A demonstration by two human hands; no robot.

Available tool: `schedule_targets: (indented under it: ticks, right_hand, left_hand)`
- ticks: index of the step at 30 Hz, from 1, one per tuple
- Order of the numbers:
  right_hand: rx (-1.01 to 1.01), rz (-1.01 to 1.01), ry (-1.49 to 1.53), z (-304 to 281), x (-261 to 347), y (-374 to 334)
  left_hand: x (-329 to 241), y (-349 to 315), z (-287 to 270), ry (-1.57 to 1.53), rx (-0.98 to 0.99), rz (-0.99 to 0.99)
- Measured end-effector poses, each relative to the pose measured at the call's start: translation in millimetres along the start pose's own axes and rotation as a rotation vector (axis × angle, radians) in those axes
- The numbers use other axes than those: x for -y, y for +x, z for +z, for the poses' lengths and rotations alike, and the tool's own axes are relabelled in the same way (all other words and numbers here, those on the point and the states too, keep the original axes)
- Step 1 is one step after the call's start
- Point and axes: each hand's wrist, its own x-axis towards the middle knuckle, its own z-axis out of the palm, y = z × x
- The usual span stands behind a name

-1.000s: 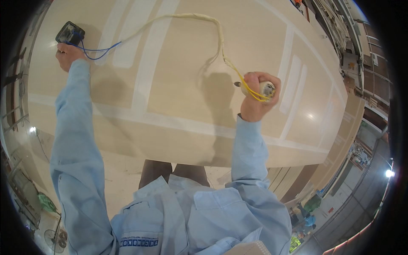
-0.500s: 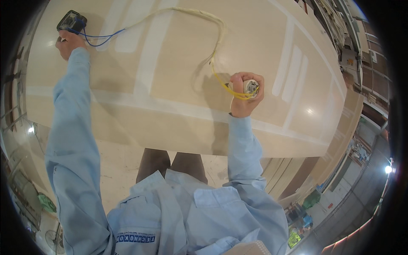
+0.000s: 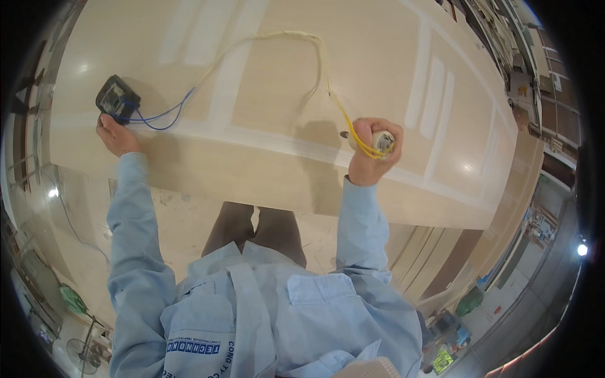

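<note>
At the left, my left hand (image 3: 118,136) grips the lower edge of a black box-shaped electrical part (image 3: 118,94), its open back facing up and two blue wires (image 3: 165,121) coming from it. My right hand (image 3: 367,165) is wrapped round a white cylindrical fitting (image 3: 382,142), whose end shows metal contacts; its exact kind is unclear. Yellow wires (image 3: 345,118) run across my fingers into that end. A pale sheathed cable (image 3: 277,34) arches between the two parts, joining the blue wires to the yellow ones.
Under both hands spreads a large beige board (image 3: 252,157) with white filled strips, its near edge by my legs (image 3: 271,228). Stacked panels (image 3: 435,258) stand below its right side. A standing fan (image 3: 82,353) is at the lower left. Stored materials (image 3: 498,44) line the far right.
My left hand has drawn the black part nearer and slightly right. The right hand has shifted a little nearer and right with the white fitting; the cable's arch has come nearer too.
</note>
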Motion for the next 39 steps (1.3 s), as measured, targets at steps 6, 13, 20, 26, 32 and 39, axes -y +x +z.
schedule_targets:
  ticks: [6, 13, 20, 26, 32, 39]
  right_hand:
    - [0.072, 0.010, -0.157, 10.6, 0.3, -13.5]
    - [0.078, -0.104, 0.144, -5.6, 16.2, -43.4]
    - [0.024, -0.005, -0.077, -10.8, 19.2, -62.0]
    - [0.147, -0.015, -0.074, -20.0, 23.9, -80.0]
    - [0.127, 0.003, 0.079, -26.7, 33.6, -96.4]
    - [0.178, 0.051, -0.060, -27.6, 39.1, -113.0]
  left_hand:
    - [3.5, -3.7, 1.1, 0.107, -0.044, 0.074]
    - [-0.9, -5.2, 4.3, 0.154, -0.082, 0.075]
    - [-3.9, -3.2, 3.0, 0.230, -0.099, 0.060]
    - [-3.2, -5.7, 3.3, 0.217, -0.081, 0.050]
    - [-6.8, -4.5, -0.3, 0.218, -0.094, 0.080]
    - [-8.6, 1.4, -1.1, 0.246, -0.086, 0.052]
